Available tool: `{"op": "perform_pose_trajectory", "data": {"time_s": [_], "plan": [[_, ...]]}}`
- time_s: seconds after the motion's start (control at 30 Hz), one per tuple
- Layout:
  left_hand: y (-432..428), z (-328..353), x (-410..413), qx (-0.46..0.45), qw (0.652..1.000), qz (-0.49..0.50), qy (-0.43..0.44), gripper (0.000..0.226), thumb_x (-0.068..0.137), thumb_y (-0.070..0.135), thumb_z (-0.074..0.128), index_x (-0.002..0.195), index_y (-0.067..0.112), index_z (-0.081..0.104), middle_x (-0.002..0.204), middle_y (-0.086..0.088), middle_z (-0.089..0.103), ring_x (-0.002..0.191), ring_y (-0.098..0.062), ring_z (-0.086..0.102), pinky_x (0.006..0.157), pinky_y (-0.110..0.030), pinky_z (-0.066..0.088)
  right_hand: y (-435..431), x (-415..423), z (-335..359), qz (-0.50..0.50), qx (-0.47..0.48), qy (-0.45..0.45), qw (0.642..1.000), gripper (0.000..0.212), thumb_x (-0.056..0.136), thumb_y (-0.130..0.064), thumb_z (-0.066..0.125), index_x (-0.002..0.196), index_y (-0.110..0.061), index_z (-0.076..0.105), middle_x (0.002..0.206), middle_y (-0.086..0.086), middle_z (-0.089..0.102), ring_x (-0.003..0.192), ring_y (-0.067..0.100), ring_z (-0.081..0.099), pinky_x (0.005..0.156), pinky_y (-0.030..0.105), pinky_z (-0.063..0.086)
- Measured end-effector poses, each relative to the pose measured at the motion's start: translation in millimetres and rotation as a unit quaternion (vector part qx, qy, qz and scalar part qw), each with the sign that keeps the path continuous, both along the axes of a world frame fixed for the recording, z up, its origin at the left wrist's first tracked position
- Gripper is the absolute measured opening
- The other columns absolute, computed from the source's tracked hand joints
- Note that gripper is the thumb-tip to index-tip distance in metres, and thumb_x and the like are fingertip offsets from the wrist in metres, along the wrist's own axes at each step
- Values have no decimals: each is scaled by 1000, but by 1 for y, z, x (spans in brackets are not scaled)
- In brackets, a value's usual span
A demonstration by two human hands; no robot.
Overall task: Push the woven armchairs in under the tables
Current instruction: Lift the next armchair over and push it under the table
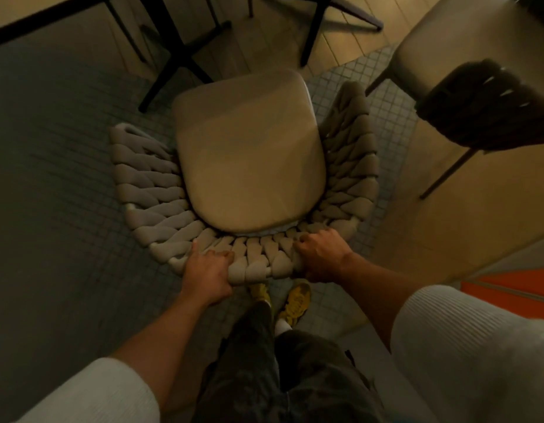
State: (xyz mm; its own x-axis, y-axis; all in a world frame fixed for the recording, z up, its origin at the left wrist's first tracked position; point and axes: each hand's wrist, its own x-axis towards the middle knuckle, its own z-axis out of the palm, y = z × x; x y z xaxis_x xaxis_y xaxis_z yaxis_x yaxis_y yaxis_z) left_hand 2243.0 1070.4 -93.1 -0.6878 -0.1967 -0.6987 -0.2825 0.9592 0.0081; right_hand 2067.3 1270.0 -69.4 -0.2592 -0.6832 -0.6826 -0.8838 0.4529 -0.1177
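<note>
White ribbed sleeves (466, 346) fill the bottom of my feed, with dark trousers (264, 367) and yellow shoes (296, 300) between them, toes just behind the chair back. Next up, the left hand (208, 274) and right hand (321, 257) are on the top rail of the woven armchair (148, 190). It stands out on the tiled floor (50, 178), seat cushion (249, 154) pointing towards the counter (35, 25) at upper left, not under it yet. A black cross base (179, 56) sits just past the seat front, and a second chair (484, 108) is near the right arm.

Risks as I read them: the chair looks angled off the counter, so a straight shove could ram its legs (hidden under the seat) into that base, or clip the neighbour's leg. The tile-to-plank seam ahead could also snag it.

Grip: both hands have fingers curled over the woven rail, clamped on it either side of centre and holding nothing else.
</note>
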Motion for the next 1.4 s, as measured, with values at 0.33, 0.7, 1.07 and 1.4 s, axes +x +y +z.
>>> {"op": "perform_pose_trajectory", "data": {"time_s": [0.33,0.7,1.07,1.4], "plan": [[-16,-6,-8,31,999,22,23,83,67,48,72,147,43,50,142,14,62,135,-24,55,123,-55,22,-14,-22,-14,14,-11,-18,1000,59,91,-57,67,137,-20,58,132,7,59,111,31,64,88,40,47],[-26,-8,-23,30,997,39,64,83,57,55,64,139,39,62,130,11,70,126,-24,62,120,-55,27,3,-53,-34,61,-143,25,988,92,72,-94,37,113,-20,71,102,2,76,91,28,72,90,42,49],[10,-17,-1,26,978,134,159,73,45,44,75,116,29,77,109,5,78,105,-25,71,99,-44,49,35,-76,-44,118,-227,27,966,80,85,-92,42,102,-19,69,86,4,68,78,29,61,82,42,43],[64,-6,-6,76,945,182,259,84,61,93,66,117,32,75,116,12,75,110,-10,69,93,-34,54,57,-99,-38,154,-223,52,961,89,80,-96,40,100,-15,71,87,6,72,83,30,62,88,45,44]]}}
